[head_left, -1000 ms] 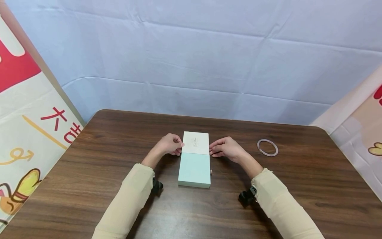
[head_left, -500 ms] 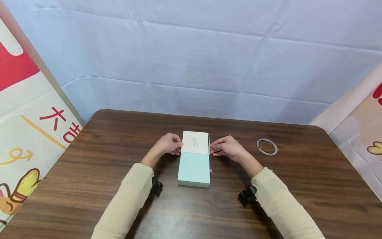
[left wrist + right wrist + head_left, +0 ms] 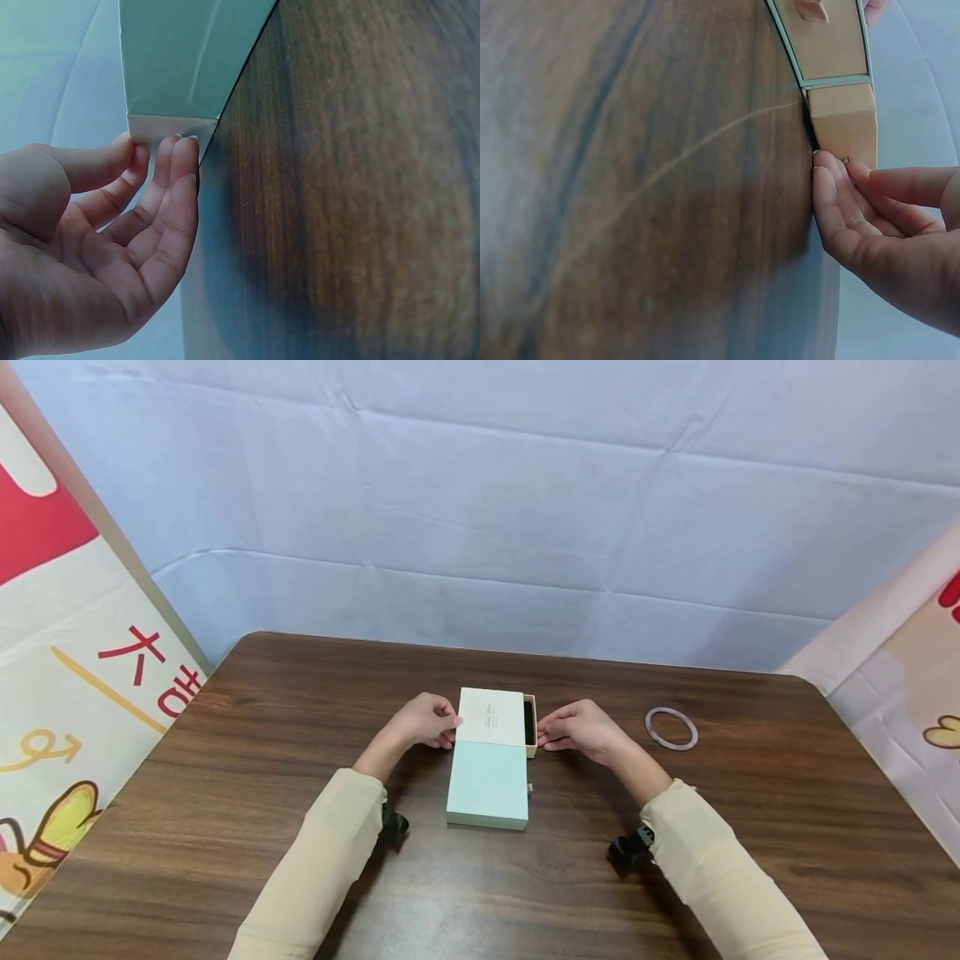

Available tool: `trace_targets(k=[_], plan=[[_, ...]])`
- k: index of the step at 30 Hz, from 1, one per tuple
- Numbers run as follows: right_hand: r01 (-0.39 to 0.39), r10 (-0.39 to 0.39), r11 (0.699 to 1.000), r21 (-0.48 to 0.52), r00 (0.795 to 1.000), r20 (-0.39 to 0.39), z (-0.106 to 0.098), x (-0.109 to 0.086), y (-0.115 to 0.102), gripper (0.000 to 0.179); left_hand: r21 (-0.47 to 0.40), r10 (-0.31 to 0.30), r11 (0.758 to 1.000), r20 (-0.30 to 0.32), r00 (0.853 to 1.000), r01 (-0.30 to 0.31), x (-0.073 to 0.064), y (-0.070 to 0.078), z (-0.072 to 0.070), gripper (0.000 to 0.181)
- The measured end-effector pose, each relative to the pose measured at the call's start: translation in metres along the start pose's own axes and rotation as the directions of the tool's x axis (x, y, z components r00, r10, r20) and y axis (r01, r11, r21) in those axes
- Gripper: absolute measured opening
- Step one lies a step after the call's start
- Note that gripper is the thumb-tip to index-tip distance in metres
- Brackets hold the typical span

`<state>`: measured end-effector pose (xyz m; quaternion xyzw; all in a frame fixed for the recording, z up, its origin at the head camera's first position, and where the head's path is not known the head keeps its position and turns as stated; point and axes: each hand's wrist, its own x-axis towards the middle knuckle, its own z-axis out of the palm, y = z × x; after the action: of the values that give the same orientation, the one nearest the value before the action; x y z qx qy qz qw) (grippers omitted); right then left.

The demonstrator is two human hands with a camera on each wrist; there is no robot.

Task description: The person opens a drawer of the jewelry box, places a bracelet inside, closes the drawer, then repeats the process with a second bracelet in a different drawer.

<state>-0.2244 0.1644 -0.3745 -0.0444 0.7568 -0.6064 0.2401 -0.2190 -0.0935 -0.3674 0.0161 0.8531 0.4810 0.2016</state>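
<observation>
Pinching drawer, right fingers nearly closed, left fingers holding box.

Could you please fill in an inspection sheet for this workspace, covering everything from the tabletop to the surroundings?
Surface: brown wood-grain table, some glare near its front.
Job's things: white-and-mint box lying flat; its far drawer partly out on the right side, dark inside; its near drawer closed, small tab showing.
Clutter: one pale ring lying to the right, apart from the box.
Left hand: thumb and bent fingers hold the box's left end.
Right hand: pinches the far drawer's front; the pull is mostly hidden.
Cables: nothing seen.
Surroundings: creased pale-blue backdrop behind; printed panels at both sides.
</observation>
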Motion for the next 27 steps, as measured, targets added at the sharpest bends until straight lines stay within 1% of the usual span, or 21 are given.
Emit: trace_targets(k=[11, 19, 24, 27], plan=[[0.003, -0.003, 0.999, -0.033, 1.0, -0.002, -0.008, -0.004, 0.001, 0.024, -0.005, -0.01, 1.0, -0.003, 1.0, 0.01, 0.0, 0.001, 0.0, 0.016], [-0.009, 0.008, 0.999, -0.04, 1.0, -0.019, -0.012, -0.007, 0.003, 0.025, -0.007, 0.001, 1.0, -0.002, 1.0, -0.001, 0.0, -0.001, 0.0, 0.016], [-0.016, 0.015, 0.999, -0.029, 1.0, -0.027, -0.016, -0.009, 0.003, 0.025, -0.011, 0.003, 1.0, 0.001, 1.0, -0.003, 0.001, -0.002, 0.001, 0.016], [-0.021, 0.02, 1.0, -0.02, 0.999, -0.031, -0.017, -0.01, 0.004, 0.025, -0.007, -0.006, 1.0, 0.0, 1.0, 0.006, 0.002, -0.003, 0.001, 0.016]])
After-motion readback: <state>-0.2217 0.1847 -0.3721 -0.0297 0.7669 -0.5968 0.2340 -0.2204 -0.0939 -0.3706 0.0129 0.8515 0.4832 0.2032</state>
